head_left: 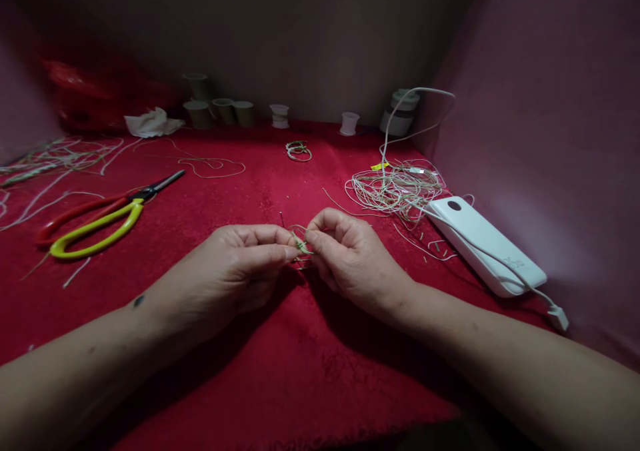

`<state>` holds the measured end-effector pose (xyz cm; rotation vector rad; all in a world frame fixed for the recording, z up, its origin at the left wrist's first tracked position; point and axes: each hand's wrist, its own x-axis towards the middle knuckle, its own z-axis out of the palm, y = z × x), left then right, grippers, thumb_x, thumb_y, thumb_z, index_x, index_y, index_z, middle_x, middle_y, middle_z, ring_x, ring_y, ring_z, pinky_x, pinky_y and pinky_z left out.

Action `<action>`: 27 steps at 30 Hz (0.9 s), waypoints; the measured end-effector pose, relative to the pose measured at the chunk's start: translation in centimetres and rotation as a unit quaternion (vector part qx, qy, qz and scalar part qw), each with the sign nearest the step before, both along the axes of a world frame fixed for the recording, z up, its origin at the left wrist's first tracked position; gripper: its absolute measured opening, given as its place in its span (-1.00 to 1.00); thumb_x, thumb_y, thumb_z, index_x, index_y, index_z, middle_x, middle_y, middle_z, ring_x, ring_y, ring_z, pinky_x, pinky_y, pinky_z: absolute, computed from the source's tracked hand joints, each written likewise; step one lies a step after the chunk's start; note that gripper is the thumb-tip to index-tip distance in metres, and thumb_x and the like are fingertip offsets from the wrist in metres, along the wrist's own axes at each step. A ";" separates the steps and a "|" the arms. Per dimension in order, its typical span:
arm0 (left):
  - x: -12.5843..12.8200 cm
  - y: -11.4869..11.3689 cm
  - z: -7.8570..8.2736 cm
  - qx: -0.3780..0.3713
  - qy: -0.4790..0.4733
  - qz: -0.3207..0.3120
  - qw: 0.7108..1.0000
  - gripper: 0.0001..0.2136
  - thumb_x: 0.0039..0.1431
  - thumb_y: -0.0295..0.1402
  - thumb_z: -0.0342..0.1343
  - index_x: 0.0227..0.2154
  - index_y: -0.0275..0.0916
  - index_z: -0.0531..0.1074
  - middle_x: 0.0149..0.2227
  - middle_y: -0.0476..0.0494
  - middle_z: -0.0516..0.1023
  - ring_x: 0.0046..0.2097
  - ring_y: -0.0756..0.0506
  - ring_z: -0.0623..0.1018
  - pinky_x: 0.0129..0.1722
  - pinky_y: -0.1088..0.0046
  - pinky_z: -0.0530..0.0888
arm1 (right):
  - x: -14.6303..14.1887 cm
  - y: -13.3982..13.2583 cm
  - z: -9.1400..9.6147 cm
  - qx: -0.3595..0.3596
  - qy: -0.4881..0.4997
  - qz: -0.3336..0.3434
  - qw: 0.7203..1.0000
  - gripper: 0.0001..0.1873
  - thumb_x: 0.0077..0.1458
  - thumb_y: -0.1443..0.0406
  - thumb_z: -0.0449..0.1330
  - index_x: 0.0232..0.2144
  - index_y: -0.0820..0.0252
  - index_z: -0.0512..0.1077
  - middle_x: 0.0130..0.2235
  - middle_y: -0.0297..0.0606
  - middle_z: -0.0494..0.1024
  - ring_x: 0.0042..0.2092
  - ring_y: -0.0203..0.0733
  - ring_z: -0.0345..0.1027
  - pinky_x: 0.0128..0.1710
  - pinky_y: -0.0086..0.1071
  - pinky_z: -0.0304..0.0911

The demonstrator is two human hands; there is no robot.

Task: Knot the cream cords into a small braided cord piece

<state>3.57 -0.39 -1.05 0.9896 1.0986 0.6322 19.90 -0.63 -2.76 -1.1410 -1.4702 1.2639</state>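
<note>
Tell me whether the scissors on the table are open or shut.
Shut: the scissors show their blades lying together as one narrow point.

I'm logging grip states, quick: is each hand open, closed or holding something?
Left hand: closed, pinching a small green cord piece.
Right hand: closed, pinching a thin strand beside it.

Looks forward and down from head height, above the near edge of the bench [320, 364]; sits close behind left hand [245, 258] and right hand [360, 258], frames both near the middle, and reaches back to the dark backdrop [310, 44].
</note>
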 end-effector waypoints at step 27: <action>-0.8 0.3 -0.4 0.126 0.079 -0.060 0.987 -0.80 0.10 -0.17 0.18 -0.43 -0.22 0.48 -0.71 0.09 0.33 -0.71 0.12 0.21 -0.76 0.69 0.13 | 0.2 0.2 0.8 -0.115 0.090 0.008 0.989 -0.91 0.12 0.41 0.03 -0.30 0.13 0.22 -0.61 -0.53 0.38 -0.74 -0.44 0.10 -0.81 -0.59 0.01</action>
